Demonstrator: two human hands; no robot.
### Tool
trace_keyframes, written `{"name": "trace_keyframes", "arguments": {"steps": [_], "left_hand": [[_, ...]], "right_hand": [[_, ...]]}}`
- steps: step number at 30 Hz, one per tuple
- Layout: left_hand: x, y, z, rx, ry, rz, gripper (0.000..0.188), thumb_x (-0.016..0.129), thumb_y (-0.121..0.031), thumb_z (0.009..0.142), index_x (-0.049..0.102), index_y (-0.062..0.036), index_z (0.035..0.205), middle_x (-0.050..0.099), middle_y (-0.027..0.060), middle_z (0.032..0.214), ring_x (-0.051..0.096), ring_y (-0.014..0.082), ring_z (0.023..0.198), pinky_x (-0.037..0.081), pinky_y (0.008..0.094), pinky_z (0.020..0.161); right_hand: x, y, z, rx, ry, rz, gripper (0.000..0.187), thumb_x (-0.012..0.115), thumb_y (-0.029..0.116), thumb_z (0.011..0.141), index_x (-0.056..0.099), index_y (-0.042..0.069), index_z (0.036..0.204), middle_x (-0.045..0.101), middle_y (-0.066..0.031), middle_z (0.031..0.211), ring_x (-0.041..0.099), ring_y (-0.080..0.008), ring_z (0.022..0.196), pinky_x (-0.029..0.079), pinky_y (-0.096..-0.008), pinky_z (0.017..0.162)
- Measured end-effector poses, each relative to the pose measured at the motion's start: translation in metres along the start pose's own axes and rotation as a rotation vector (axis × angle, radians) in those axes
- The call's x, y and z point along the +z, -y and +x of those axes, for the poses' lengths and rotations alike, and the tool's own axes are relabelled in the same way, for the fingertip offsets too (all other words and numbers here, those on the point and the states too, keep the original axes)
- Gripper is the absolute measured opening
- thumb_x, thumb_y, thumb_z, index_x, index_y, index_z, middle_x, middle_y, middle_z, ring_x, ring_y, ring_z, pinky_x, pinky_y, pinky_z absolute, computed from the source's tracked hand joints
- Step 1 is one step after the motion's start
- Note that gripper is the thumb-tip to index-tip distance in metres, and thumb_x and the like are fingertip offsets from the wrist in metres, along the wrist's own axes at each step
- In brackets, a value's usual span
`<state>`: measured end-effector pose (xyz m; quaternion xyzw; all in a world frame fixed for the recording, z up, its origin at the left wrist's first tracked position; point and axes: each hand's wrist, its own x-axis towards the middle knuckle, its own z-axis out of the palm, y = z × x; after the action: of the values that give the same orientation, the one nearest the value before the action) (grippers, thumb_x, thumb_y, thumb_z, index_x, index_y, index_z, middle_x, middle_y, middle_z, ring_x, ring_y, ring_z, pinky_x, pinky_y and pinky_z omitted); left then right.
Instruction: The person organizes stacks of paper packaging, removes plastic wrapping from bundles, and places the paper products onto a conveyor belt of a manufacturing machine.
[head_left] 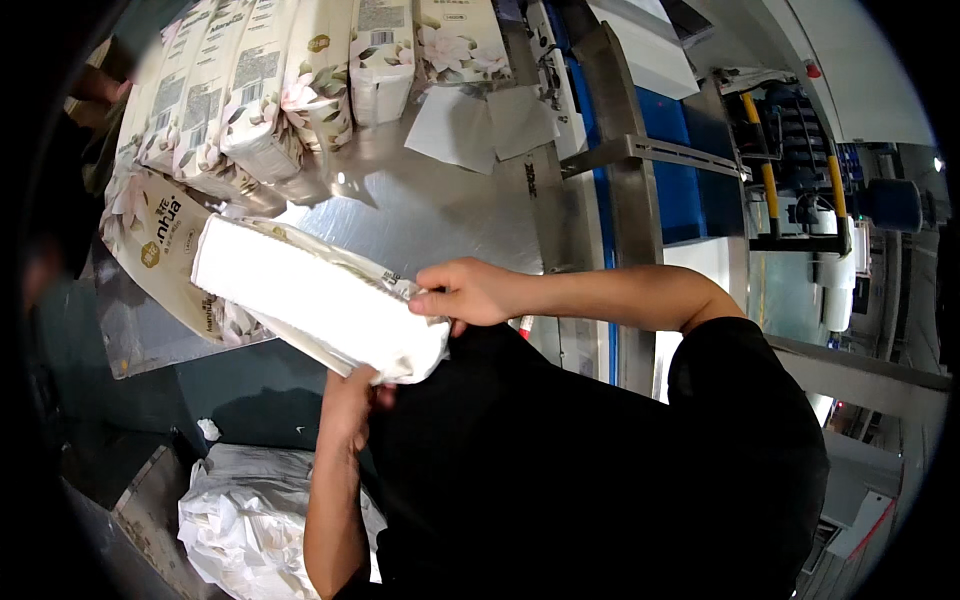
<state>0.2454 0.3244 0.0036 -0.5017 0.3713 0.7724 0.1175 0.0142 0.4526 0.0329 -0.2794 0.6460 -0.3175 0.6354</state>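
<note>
A white stack of tissue paper (310,295) lies tilted across my front, with an opened floral plastic wrapper along its edges. My left hand (352,405) grips its near lower edge, the fingers partly hidden beneath. At the right end my right hand (465,292) pinches the wrapper and the corner of the stack. Just beyond its left end, a loose floral packaging film (160,240) drapes over the metal table (400,205).
Several wrapped tissue packs (255,100) stand in a row along the back. White paper sheets (450,125) lie beside them. A blue conveyor (665,130) with metal rails runs at the right. Below left sits a white bag of crumpled tissue (245,510). Another person's hand (98,85) shows far left.
</note>
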Motion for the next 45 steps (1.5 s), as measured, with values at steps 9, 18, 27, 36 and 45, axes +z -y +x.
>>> {"name": "trace_keyframes", "arguments": {"steps": [9,18,27,36,45], "left_hand": [[0.01,0.015,-0.034,0.106,-0.161,0.173,0.024,0.051,-0.008,0.088,0.058,0.0058,0.107,0.061,0.0069,0.077,0.055,0.0125,0.061,0.041,0.0261,0.051],[0.021,0.012,-0.005,0.281,-0.059,-0.386,0.043,0.056,0.003,0.085,0.051,0.0029,0.127,0.067,0.0119,0.105,0.064,0.0206,0.082,0.049,0.0313,0.07],[0.002,0.055,0.122,0.604,-0.077,-0.06,0.041,0.058,-0.009,0.098,0.047,-0.0002,0.136,0.063,0.0137,0.119,0.061,0.0207,0.106,0.053,0.0326,0.085],[-0.079,0.045,0.095,0.256,-0.198,-0.714,0.048,0.048,-0.036,0.104,0.047,-0.0017,0.138,0.062,0.0115,0.128,0.061,0.0273,0.117,0.054,0.0448,0.093],[-0.107,-0.095,0.064,1.066,-1.043,0.972,0.042,0.061,-0.016,0.093,0.054,0.0039,0.129,0.055,0.0251,0.132,0.053,0.0422,0.12,0.042,0.044,0.103]], "right_hand": [[0.008,-0.069,0.001,0.14,-0.068,0.677,0.016,0.063,0.008,0.093,0.051,0.004,0.083,0.061,-0.0089,0.095,0.068,-0.02,0.089,0.062,-0.0368,0.08],[0.01,-0.044,0.034,-0.111,-0.042,0.918,0.014,0.061,-0.003,0.086,0.049,0.005,0.084,0.06,-0.0075,0.091,0.064,-0.0165,0.083,0.06,-0.0356,0.079],[-0.023,-0.098,0.078,-0.397,-0.472,-0.181,0.021,0.07,0.009,0.087,0.05,0.004,0.082,0.062,-0.0142,0.102,0.051,-0.015,0.075,0.047,-0.0297,0.072],[-0.006,-0.051,0.05,-0.679,-0.38,-0.149,0.019,0.076,0.018,0.083,0.064,0.004,0.082,0.052,-0.0176,0.135,0.055,-0.0293,0.118,0.047,-0.0369,0.095],[-0.004,-0.073,0.038,-0.607,-0.226,-0.333,0.043,0.078,0.022,0.082,0.058,0.004,0.115,0.049,-0.0193,0.137,0.049,-0.0384,0.125,0.044,-0.0427,0.101]]}}
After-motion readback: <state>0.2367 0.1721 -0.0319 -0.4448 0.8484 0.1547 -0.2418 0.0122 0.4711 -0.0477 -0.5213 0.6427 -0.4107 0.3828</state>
